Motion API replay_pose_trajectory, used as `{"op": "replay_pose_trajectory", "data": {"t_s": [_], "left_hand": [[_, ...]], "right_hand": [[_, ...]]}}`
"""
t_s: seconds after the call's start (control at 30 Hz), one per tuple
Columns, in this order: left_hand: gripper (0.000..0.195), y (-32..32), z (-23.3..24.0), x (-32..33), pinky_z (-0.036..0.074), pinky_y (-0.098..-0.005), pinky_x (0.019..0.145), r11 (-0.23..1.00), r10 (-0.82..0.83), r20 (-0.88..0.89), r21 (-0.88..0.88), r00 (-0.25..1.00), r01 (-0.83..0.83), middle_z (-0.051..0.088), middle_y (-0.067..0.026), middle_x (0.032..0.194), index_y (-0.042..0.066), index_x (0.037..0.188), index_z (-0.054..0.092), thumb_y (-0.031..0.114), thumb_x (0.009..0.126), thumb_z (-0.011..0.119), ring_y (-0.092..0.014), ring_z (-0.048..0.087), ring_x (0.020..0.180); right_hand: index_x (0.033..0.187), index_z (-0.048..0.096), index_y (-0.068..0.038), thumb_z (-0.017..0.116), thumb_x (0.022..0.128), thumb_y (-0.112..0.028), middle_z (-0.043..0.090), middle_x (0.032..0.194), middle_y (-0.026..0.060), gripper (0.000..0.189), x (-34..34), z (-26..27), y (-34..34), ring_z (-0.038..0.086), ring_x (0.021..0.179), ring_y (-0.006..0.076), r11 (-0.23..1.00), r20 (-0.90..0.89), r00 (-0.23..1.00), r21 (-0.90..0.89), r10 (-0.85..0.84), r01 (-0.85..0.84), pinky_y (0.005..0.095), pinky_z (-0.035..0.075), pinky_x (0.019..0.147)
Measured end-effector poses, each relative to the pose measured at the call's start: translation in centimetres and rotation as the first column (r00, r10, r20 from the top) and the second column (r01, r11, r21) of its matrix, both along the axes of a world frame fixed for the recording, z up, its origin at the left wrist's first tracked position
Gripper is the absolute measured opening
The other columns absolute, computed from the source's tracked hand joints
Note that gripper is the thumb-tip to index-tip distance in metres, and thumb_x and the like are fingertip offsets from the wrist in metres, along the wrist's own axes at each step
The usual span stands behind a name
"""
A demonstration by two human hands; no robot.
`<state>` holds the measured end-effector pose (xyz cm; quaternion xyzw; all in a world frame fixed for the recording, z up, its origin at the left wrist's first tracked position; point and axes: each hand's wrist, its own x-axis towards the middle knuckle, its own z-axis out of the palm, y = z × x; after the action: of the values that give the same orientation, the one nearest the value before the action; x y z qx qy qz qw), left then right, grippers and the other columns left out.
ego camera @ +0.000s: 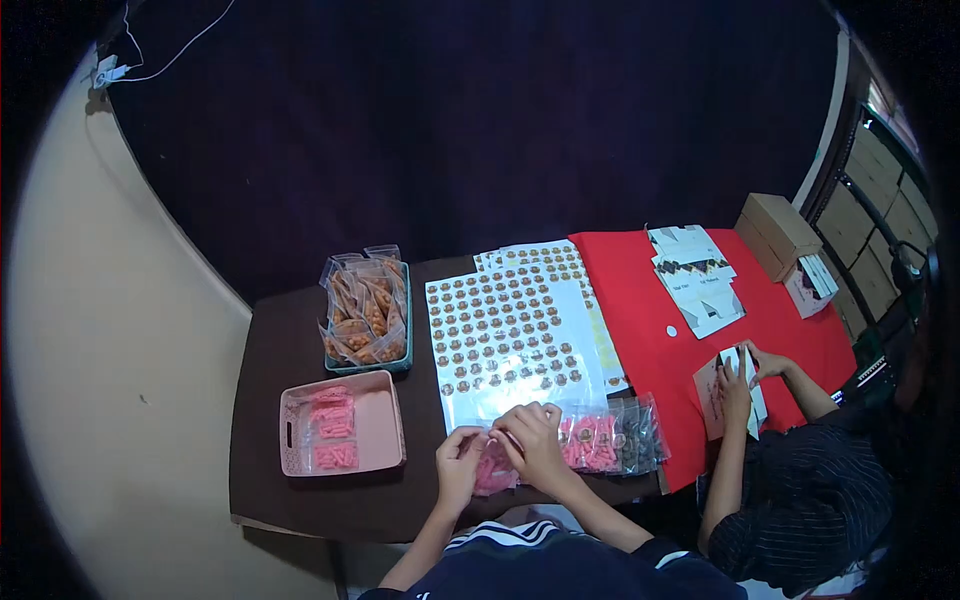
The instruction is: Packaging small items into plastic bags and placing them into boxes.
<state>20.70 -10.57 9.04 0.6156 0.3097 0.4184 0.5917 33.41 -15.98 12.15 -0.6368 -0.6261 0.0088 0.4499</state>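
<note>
Near the table's front edge, my left hand and my right hand pinch the top of a clear plastic bag of pink pieces, fingertips almost meeting. Beside my right hand lie several bags of pink pieces with round stickers, and further right, bags of dark pieces. Just beyond my hands are sheets of round stickers; part of the top sheet is without stickers. Whatever is under my palms is hidden.
A pink tray holding pink-filled bags stands at left, below a teal basket of orange-brown snack bags. At right, a co-worker's hands hold a folded carton over a red cloth, near flat cartons and a cardboard box.
</note>
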Motion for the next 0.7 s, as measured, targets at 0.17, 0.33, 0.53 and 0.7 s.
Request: {"op": "replay_pose_trajectory", "data": {"t_s": [0.17,0.33,0.53,0.7], "left_hand": [[0.012,0.5,-0.5,-0.4,0.041,-0.0184,0.064,0.991,0.08,0.024,-0.113,0.996,-0.077,0.056,-0.0006,0.078,-0.001,0.085,0.057,0.011,0.086,0.056,-0.005,0.05,0.071],[0.014,1.5,-1.1,-1.7,0.04,-0.0181,0.06,0.997,0.078,-0.017,0.015,0.997,-0.078,0.056,0.0002,0.074,0.0,0.081,0.057,0.013,0.086,0.057,-0.004,0.049,0.068],[0.014,2.3,0.0,-2.7,0.042,-0.0193,0.061,0.993,0.116,-0.008,-0.008,0.993,-0.116,0.057,-0.0012,0.075,-0.001,0.08,0.058,0.012,0.086,0.056,-0.005,0.051,0.069],[0.013,2.8,1.2,-3.4,0.04,-0.0181,0.06,0.976,0.208,0.036,0.056,0.978,-0.21,0.055,-0.0004,0.075,0.0,0.081,0.056,0.01,0.087,0.053,-0.005,0.048,0.068]], "right_hand": [[0.079,0.055,-0.006,0.055,0.081,-0.017,0.053,0.075,0.0038,0.011,-1.0,-0.6,0.7,0.048,0.074,0.0201,0.997,-0.106,0.994,-0.063,0.028,-0.035,0.0355,0.027,0.077],[0.08,0.053,-0.002,0.054,0.083,-0.017,0.052,0.072,0.0079,0.016,-1.2,-0.7,1.1,0.049,0.067,0.0239,0.984,-0.254,0.959,-0.089,0.128,-0.155,0.0339,0.034,0.068],[0.08,0.051,0.002,0.054,0.084,-0.021,0.054,0.076,0.0174,0.024,-2.3,-0.6,1.8,0.053,0.071,0.0345,0.932,-0.428,0.878,-0.18,0.215,-0.316,0.0401,0.041,0.063],[0.082,0.049,-0.001,0.052,0.083,-0.02,0.052,0.08,0.0144,0.019,-3.2,-0.1,2.3,0.053,0.071,0.034,0.94,-0.285,0.922,-0.142,0.262,-0.311,0.0416,0.042,0.064]]}}
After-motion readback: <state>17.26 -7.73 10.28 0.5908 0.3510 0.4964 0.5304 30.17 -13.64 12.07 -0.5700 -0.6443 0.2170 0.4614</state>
